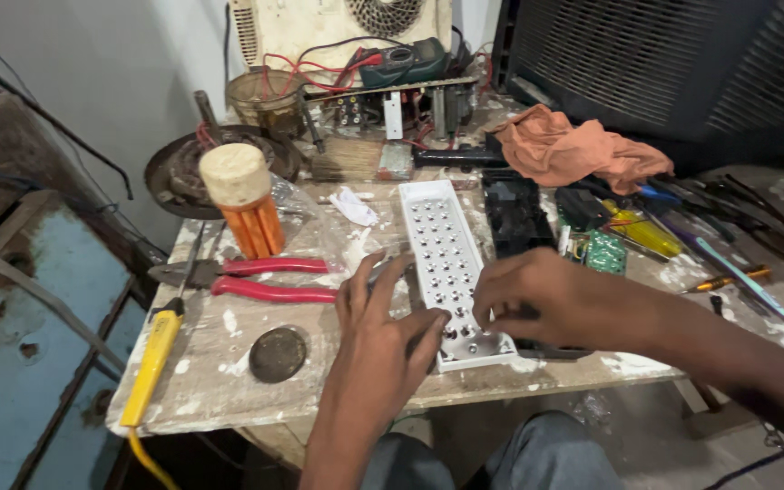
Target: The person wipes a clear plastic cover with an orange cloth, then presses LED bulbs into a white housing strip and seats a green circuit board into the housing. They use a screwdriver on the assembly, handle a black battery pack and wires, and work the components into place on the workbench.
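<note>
Item: white reflector panel (446, 263), long and narrow, rows of small round holes, lying flat on the workbench (229, 372) with its near end at the front edge.
Left hand (383, 331): rests at the panel's 7 o'clock corner, fingers spread, thumb tip pressing the near left edge; clamped on nothing.
Right hand (537, 304): at the panel's 4 o'clock side, fingers curled together over the near holes; whether they pinch something small cannot be told.
Handling: judged light, stiff thin plastic, smooth and somewhat slippery, likely to crack if flexed; best held by the long side rims, not the holed face.
At 9 o'clock of panel: red-handled pliers (247, 277); beyond them a yellow-handled tool (151, 363) on the bench's left edge.
At 10 o'clock: orange bundle with cream cap (242, 200), upright.
At 7 o'clock: dark round disc (277, 354), flat.
At 1 o'clock: orange cloth (573, 150), crumpled.
At 3 o'clock: green circuit board (602, 251), just beside a black housing (512, 213).
Packages, labels: crumpled white paper scrap (353, 207) at 11 o'clock; no readable label or sign seen.
</note>
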Available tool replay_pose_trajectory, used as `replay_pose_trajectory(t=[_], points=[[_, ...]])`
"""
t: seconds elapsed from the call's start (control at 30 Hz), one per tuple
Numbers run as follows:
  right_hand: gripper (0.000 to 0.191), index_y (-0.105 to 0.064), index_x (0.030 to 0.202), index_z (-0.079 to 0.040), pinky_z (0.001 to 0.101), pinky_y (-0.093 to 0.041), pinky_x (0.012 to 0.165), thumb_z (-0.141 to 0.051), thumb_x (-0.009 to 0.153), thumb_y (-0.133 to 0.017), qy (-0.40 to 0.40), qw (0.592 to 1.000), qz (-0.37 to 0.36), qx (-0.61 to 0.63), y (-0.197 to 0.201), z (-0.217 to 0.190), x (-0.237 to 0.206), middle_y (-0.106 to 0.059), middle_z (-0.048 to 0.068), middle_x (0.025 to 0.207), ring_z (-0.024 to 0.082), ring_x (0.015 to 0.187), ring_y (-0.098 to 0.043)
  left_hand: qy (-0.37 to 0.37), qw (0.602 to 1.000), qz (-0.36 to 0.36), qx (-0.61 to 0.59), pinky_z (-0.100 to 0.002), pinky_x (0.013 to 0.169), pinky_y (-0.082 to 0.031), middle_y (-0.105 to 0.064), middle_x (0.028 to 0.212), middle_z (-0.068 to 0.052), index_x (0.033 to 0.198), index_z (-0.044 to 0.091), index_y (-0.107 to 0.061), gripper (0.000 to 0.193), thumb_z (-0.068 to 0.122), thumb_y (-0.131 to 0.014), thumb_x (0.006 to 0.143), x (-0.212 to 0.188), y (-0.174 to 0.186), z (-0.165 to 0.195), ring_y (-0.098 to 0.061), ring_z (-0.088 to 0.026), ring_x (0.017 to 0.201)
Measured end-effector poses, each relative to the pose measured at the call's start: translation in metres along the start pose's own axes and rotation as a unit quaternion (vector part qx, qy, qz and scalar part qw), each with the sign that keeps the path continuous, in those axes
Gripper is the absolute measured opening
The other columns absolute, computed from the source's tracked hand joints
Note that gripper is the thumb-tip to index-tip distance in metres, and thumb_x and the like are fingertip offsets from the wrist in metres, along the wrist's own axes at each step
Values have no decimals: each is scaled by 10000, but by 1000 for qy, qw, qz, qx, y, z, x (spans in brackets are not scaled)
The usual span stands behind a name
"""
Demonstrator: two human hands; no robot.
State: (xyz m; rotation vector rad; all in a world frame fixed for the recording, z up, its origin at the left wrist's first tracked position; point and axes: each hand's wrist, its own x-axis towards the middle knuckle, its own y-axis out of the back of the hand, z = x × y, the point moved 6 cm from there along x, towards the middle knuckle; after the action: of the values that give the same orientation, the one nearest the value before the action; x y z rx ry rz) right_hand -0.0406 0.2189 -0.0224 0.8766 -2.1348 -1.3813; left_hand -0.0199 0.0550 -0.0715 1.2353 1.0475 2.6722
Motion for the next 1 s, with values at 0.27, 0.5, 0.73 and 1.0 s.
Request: replay_pose_trajectory(t=[0.27,0.5,0.73,1.0], points=[[88,-760,839,-39,343,-598,674,-50,758,-792,-76,995,48,-51,56,62,-58,-769,49,835,198,765,-758,-11,1000,2,9,-573,1116,-289,-557,1405,-148,898,121,-842,149,172,-793,768,4,-15,-1,-368,-437,1390],[244,-778,1063,-158,445,-564,823,-128,826,-724,-294,915,-32,-273,68,133,-134,-766,83,985,290,921,-726,-25,998,-5,49,-592,1118,-281,-559,1404,-165,916,131,-841,167,190,-774,775,5,-34,0,-376,-446,1387],[168,-783,1018,-182,464,-590,820,-183,887,-679,-390,862,-45,-320,73,184,-188,-753,116,1010,324,953,-732,-24,996,-20,87,-605,1134,-298,-548,1423,-161,926,156,-829,172,216,-745,789,2,-47,1,-377,-440,1407],[160,-792,1004,-212,458,-590,808,-266,871,-722,-391,868,-48,-303,63,205,-208,-765,103,956,321,904,-740,-26,994,-36,105,-611,1124,-299,-538,1448,-157,972,183,-837,205,210,-723,803,0,-52,3,-375,-463,1389]])
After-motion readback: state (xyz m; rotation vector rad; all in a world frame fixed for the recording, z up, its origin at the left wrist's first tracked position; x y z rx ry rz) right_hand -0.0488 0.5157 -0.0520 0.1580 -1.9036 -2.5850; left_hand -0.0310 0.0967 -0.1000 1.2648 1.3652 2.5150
